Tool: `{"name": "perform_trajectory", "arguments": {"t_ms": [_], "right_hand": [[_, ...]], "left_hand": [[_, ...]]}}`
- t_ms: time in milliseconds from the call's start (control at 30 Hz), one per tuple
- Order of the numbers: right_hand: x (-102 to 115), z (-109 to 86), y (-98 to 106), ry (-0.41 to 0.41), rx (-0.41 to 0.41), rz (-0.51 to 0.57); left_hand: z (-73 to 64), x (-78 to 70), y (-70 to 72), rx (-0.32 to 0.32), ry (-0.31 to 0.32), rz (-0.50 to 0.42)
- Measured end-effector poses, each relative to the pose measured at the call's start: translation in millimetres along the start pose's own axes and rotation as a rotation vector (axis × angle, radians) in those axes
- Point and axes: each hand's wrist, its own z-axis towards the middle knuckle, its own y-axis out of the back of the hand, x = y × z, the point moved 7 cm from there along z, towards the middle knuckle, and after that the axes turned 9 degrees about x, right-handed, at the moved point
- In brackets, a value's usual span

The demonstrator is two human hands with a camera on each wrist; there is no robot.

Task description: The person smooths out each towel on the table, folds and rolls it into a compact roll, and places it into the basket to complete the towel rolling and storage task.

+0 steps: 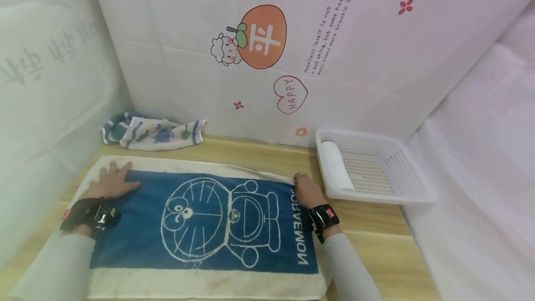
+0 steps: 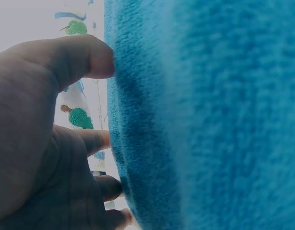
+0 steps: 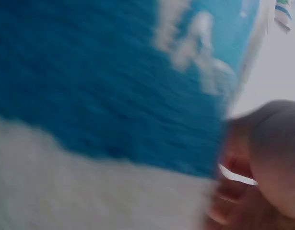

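A blue and cream towel [image 1: 142, 226] with a white cartoon line drawing and lettering lies spread over the wooden table. On its far left part rests my left hand [image 1: 110, 182], fingers spread; in the left wrist view the fingertips [image 2: 101, 60] touch the blue terry cloth. My right hand [image 1: 308, 190] pinches the towel's far right corner beside the lettering, its fingers curled at the edge. From the right wrist, the hand [image 3: 277, 148] shows at the cloth's border, partly out of frame and blurred. Both wrists wear black straps with small cameras.
A white plastic basket [image 1: 401, 171] stands at the back right, with a white rolled cloth [image 1: 337, 166] inside. Against the back wall at left lies a crumpled patterned towel [image 1: 163, 134]. White printed sheets [image 1: 200, 82] enclose the wooden table [image 1: 376, 222] at the back and sides.
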Motion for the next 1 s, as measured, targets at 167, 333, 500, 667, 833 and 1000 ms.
{"name": "perform_trajectory", "arguments": {"t_ms": [167, 333, 500, 667, 833, 1000], "right_hand": [[-1, -9.3, 22, -0.011, -0.132, 0.066], [-5, -41.2, 14, -0.053, -0.071, 0.086], [-28, -74.0, -5, -0.241, 0.014, 0.204], [-29, -85.7, -6, -0.212, 0.014, 0.345], [-13, -91.2, 23, -0.072, -0.181, 0.282], [-18, -90.5, 19, -0.144, -0.087, 0.212]], "left_hand": [[4.1, -3.7, -4.0, 0.017, 0.0, -0.011], [1.9, -7.6, -1.8, 0.026, -0.001, -0.007], [-1.0, -4.3, 2.6, 0.029, 0.01, -0.009], [-3.2, 4.0, 4.8, 0.044, 0.027, -0.013], [3.5, 5.5, 0.4, 0.07, 0.012, -0.017], [5.6, 2.7, -3.3, 0.06, 0.024, -0.009]]}}
